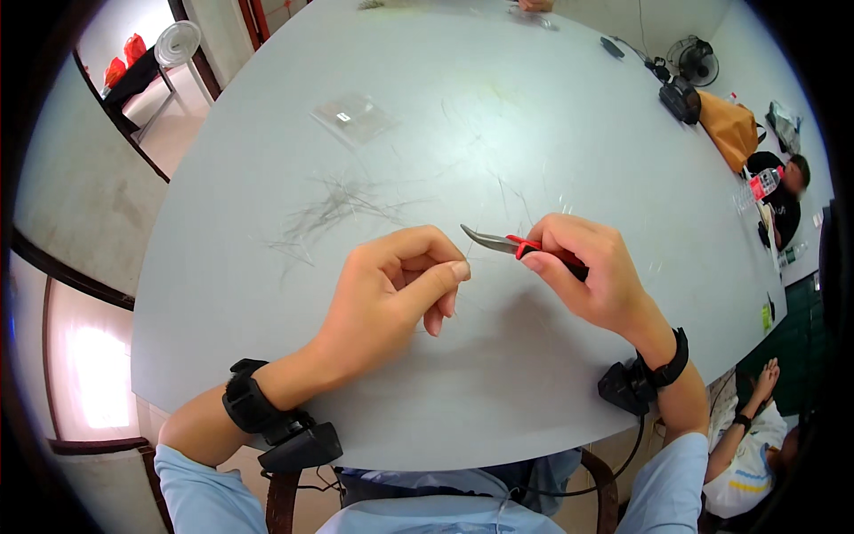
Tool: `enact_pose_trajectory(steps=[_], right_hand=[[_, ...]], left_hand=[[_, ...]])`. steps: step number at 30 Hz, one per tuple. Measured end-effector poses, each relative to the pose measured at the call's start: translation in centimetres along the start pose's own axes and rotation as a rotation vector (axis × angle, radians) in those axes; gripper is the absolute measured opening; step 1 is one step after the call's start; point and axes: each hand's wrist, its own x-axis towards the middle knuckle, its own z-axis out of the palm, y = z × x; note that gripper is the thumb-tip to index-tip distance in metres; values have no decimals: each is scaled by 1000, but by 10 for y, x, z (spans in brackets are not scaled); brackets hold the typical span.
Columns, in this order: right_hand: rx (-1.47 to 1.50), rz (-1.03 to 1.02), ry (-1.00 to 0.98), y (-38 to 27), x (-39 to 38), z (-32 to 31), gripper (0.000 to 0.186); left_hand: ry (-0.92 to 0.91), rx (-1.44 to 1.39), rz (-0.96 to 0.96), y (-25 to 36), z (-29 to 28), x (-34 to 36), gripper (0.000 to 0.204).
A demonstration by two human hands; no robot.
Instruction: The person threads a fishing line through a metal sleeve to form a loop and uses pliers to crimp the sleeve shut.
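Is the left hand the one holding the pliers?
No, the red-handled pliers are in the right hand, their curved tip pointing toward the left hand.

Your left forearm (200, 427) and right forearm (683, 400) reach in over the near edge of the table (445, 427), slanting inward from either side. Your left hand (378, 289) is turned thumb side up, its thumb bent to meet the forefinger in a pinch, the other fingers curled loosely beneath. Your right hand (592, 267) is closed in a grip, fingers wrapped, thumb pointing left along the near side. Both wrists are fairly straight, and your hands face each other, close but not touching.
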Motion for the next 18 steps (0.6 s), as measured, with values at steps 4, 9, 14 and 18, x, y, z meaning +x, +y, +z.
enact_pose_trajectory(steps=[4,9,14,18], right_hand=[[20,60,18,2,0,0,20],[62,133,47,0,-1,2,22],[76,121,64,0,-2,4,22],[91,109,63,-1,-2,4,21]], left_hand=[[27,-37,-9,-1,-1,0,13],[29,-44,-2,-3,0,1,14],[48,-19,-3,0,1,-2,13],[55,-52,36,-4,2,-1,12]])
